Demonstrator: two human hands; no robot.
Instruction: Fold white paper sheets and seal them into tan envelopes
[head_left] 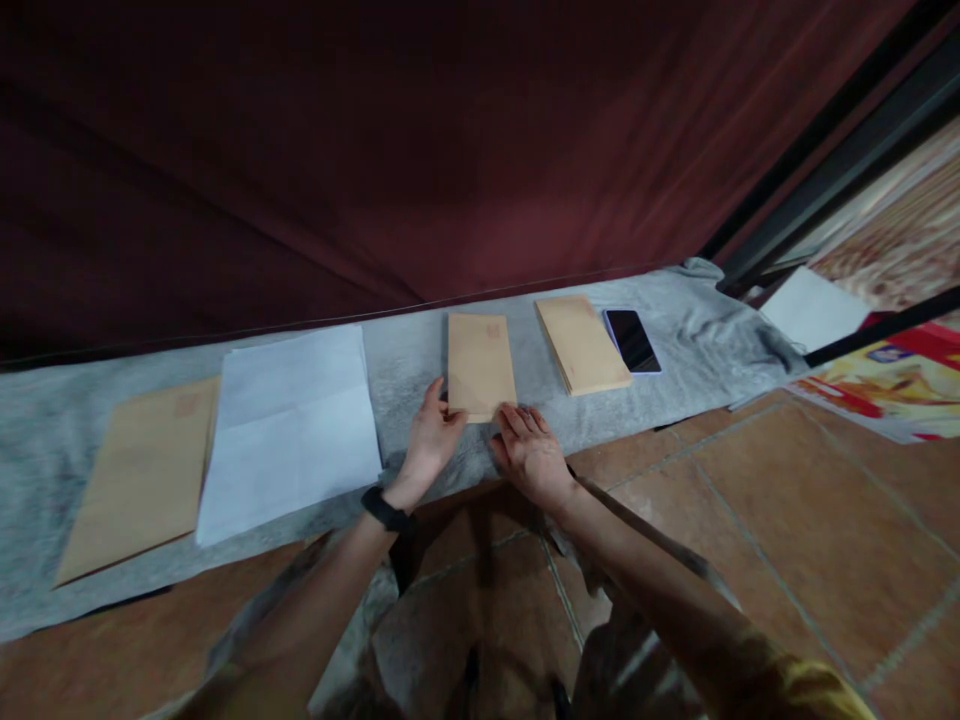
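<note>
A small brown paper envelope [481, 362] lies in front of me on the grey cloth, with faint print near its far right corner. At its near left corner, my left hand [435, 437] grips the edge between thumb and fingers; a dark band circles that wrist. My right hand [534, 458] has its fingers curled onto the near right corner, and its thumb is partly hidden. A paler strip shows along the envelope's near edge between the two hands. To the right lies a stack of similar brown envelopes [583, 343].
White paper sheets [292, 430] lie to the left, beside larger brown envelopes [142, 470]. A phone [634, 341] rests right of the envelope stack. The grey cloth [409, 345] covers a narrow surface below a dark red curtain [420, 150]. Tiled floor [750, 510] and printed posters [892, 385] are at right.
</note>
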